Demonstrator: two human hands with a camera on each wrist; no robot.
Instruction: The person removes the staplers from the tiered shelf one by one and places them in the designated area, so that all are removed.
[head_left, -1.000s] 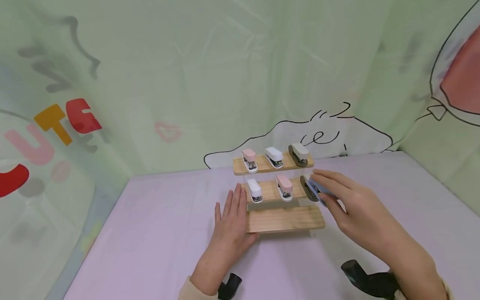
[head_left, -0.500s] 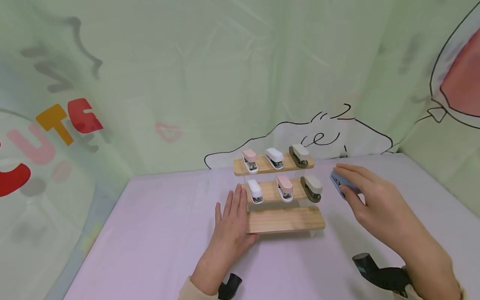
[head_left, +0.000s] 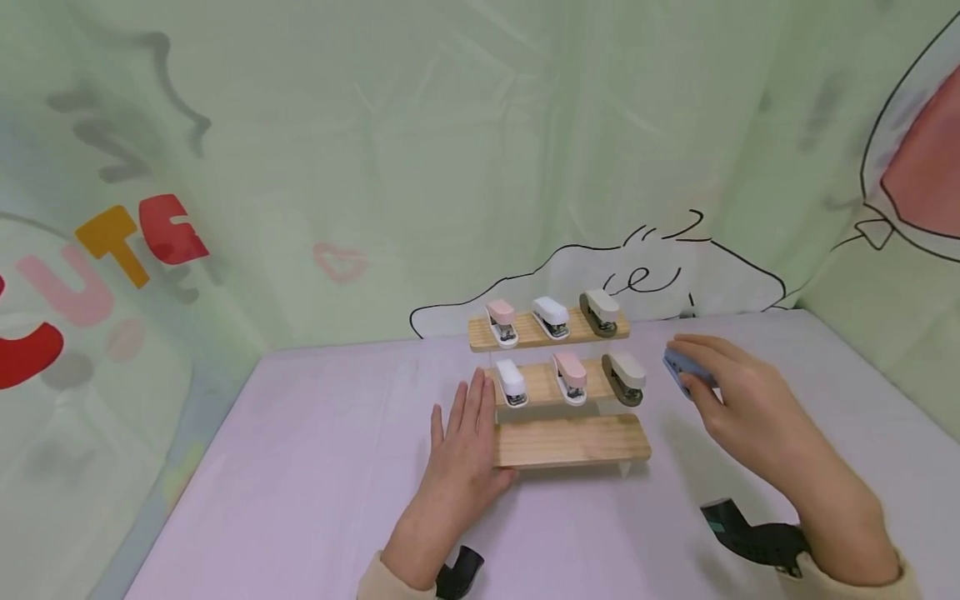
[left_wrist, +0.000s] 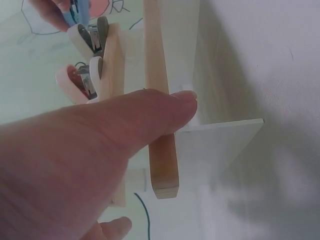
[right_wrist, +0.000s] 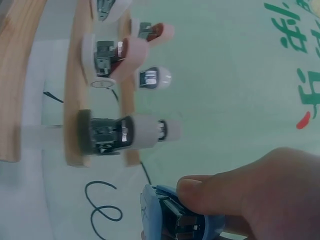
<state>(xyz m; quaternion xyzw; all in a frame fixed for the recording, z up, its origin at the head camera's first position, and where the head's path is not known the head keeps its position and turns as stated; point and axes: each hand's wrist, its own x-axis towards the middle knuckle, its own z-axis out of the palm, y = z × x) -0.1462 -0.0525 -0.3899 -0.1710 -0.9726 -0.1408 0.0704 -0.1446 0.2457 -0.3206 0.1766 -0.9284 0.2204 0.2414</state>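
Note:
Between the thumb and fingers of my right hand point(head_left: 750, 408) is a small blue stapler point(head_left: 686, 371), held in the air right of the wooden tiered stand point(head_left: 573, 442). Its metal inside shows in the right wrist view. My left hand point(head_left: 461, 454) rests with straight fingers along the stand's left end, its thumb point(left_wrist: 165, 110) across the lowest board's edge. On the middle board sit a white stapler point(head_left: 512, 383), a pink stapler point(head_left: 570, 377) and a grey stapler point(head_left: 624, 377). The top board carries another pink stapler point(head_left: 501, 322), white stapler point(head_left: 551, 317) and grey stapler point(head_left: 600, 312).
The stand's boards have clear side supports point(left_wrist: 220, 145). Pale purple cloth point(head_left: 315, 467) covers the table around it. A light green printed curtain point(head_left: 375, 167) hangs behind. Black wrist devices point(head_left: 750, 533) are strapped below both hands.
My right hand has carried the blue stapler rightward, away from the grey stapler at the right of the middle board, then nearly stopped. My left hand stays on the stand.

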